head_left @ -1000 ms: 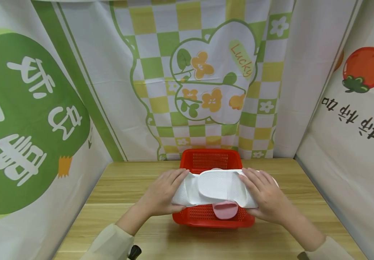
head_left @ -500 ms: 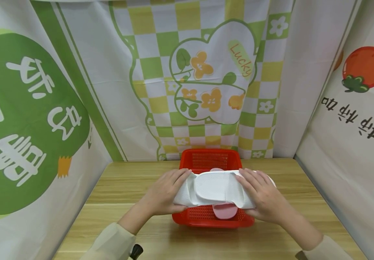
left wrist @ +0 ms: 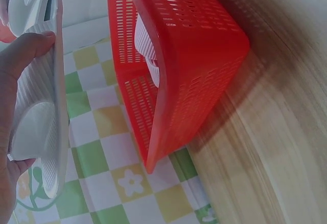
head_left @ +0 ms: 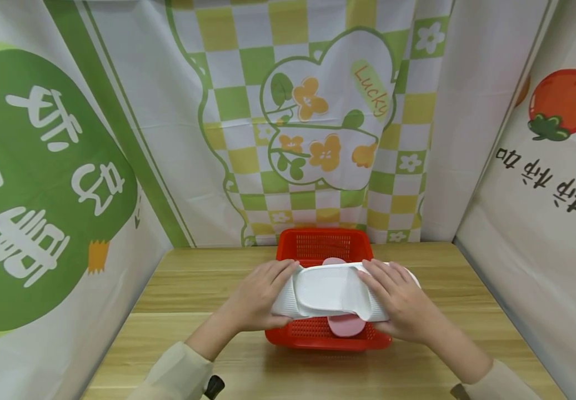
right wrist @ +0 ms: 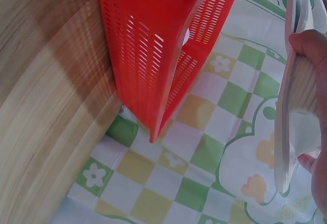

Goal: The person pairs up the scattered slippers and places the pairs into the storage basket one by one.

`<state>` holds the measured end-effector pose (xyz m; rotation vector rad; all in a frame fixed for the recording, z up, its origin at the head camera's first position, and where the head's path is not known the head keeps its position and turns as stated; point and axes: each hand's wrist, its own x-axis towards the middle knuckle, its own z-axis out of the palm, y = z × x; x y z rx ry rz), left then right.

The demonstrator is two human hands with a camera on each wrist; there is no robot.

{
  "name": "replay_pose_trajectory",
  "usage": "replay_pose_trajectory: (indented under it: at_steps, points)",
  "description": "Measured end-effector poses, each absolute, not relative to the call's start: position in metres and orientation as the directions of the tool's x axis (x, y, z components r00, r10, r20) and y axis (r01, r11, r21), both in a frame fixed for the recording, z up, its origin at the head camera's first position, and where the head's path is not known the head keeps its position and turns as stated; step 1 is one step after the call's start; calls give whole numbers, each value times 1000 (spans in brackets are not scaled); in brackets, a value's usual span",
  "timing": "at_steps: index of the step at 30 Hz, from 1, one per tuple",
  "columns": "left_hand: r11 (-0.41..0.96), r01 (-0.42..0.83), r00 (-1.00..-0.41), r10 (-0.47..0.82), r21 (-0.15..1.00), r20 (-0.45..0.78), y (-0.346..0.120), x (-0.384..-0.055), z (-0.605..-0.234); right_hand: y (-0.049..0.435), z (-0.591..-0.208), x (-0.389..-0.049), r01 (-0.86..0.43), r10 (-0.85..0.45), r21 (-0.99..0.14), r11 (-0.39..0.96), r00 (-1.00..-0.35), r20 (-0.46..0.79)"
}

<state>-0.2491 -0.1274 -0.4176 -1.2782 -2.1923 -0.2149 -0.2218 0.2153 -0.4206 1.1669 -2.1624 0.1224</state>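
Observation:
My left hand (head_left: pixel 260 294) grips a white slipper (head_left: pixel 284 301) by its ribbed strap, with the thumb on it in the left wrist view. Another white slipper (head_left: pixel 377 306) is held in my right hand (head_left: pixel 400 300), also at the strap. The two overlap end to end above a red plastic basket (head_left: pixel 327 344). How their soles fit together is partly hidden. Inside the basket lies a pink slipper (head_left: pixel 346 326); a pink piece (head_left: pixel 334 261) shows behind the white pair, and whether it belongs to a second slipper is hidden.
The perforated basket stands on a wooden table (head_left: pixel 198 289), near a checked cloth backdrop (head_left: pixel 248 139). Printed cloth walls rise on the left (head_left: pixel 108 166) and right (head_left: pixel 532 233). A small black object (head_left: pixel 214 386) shows by the left sleeve.
Both hands have drawn slightly closer together, the left moving right and the right moving left, so the white slippers overlap more. The basket has stayed in place.

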Motion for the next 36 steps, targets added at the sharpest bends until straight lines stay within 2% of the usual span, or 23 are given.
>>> replay_pose_trajectory:
  at_steps: [23, 36]
  points:
    - [524, 839, -369, 748, -150, 552, -118, -246, -419, 204, -420, -219, -778, -716, 220, 588, -374, 589]
    - [510, 845, -344, 749, -163, 566, -115, -246, -420, 198, -422, -217, -777, -718, 221, 589, -378, 585]
